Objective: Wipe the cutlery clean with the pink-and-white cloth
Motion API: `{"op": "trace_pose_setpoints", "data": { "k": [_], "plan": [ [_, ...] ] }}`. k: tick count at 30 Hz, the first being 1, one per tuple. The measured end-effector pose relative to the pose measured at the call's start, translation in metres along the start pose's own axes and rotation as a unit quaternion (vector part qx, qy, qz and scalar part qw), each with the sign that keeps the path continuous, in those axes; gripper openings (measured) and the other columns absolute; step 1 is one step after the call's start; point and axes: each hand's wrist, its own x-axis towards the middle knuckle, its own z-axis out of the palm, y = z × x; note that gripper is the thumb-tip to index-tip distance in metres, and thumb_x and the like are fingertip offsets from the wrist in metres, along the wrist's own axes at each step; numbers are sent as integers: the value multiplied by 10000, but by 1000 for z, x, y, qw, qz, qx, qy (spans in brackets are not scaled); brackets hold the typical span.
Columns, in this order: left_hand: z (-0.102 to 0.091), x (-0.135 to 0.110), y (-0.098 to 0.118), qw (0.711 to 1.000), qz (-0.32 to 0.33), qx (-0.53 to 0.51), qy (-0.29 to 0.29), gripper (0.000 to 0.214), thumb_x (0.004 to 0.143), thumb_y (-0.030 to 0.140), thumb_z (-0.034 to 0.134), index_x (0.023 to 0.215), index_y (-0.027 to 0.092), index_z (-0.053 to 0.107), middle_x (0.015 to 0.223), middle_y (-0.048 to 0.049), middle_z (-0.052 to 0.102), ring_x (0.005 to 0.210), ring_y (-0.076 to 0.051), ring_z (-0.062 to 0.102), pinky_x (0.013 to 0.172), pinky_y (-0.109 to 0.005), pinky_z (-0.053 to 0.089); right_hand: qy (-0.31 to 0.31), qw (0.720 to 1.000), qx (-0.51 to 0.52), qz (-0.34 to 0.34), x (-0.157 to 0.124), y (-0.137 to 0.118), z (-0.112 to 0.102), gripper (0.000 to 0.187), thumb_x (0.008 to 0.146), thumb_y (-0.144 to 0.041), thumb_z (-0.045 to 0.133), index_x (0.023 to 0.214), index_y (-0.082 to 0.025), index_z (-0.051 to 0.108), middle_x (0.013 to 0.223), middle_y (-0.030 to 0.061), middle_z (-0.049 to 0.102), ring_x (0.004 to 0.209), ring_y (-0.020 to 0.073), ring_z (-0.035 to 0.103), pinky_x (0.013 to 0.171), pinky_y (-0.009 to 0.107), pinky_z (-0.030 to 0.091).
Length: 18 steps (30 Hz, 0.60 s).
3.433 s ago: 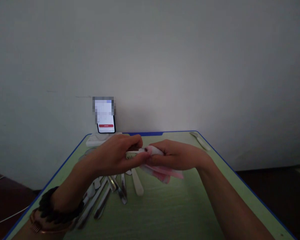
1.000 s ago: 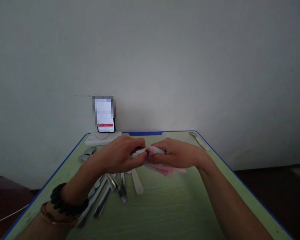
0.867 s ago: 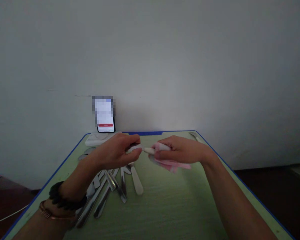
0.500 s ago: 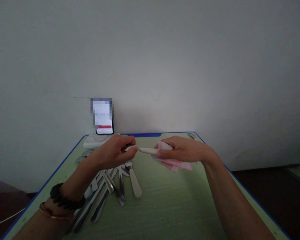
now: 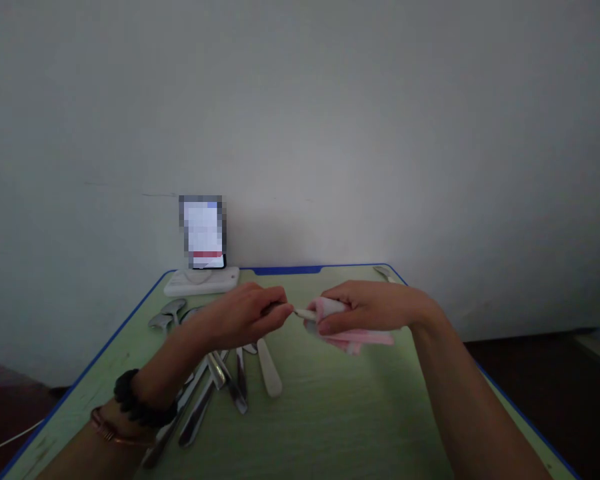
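Note:
Between my hands, above the table, is a white-handled piece of cutlery (image 5: 306, 313), held roughly level. My left hand (image 5: 255, 312) is closed around its metal end, and the fingers hide its shape. A pink-and-white cloth (image 5: 333, 306) is wrapped about the handle, with my right hand (image 5: 367, 307) closed over it and loose folds hanging below. Under my left wrist lies a pile of metal cutlery (image 5: 199, 410), partly covered by the forearm. Beside the pile, another white handle (image 5: 270, 373) points toward me.
A lit phone (image 5: 204, 233) stands upright on a white base (image 5: 203, 283) at the back left. Several spoons (image 5: 174, 307) lie in front of it. Another utensil (image 5: 384, 273) lies at the back right corner. The green table (image 5: 330, 420) has a blue edge and meets the wall.
My left hand has slid right along the cutlery toward the cloth, so less of the white handle shows. My right hand and the cloth have dropped slightly.

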Motion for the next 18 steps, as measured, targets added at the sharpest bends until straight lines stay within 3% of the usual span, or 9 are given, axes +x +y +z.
{"op": "trace_pose_setpoints", "data": {
  "k": [5,13,18],
  "plan": [
    [-3,-3,-9,1000,-10,-19,15,368,913,371,295,648,173,455,518,61,398,471,-88,384,501,-216,263,16,1000,-7,14,-7,4,-4,320,823,-435,482,810,-133,588,640,-18,520,542,83,422,482,198,308],
    [-4,-5,-29,994,-95,35,35,359,910,348,268,663,178,464,576,31,458,533,-116,443,533,-228,291,108,981,-112,120,5,30,-2,335,807,-446,478,740,-148,615,651,24,594,563,118,473,498,225,311],
    [-1,-1,-27,992,-108,53,31,347,901,356,289,698,173,502,575,30,457,533,-121,455,542,-226,307,68,983,-123,116,23,42,9,335,776,-457,517,797,-144,634,712,28,620,598,127,509,519,224,326]
  ]
}}
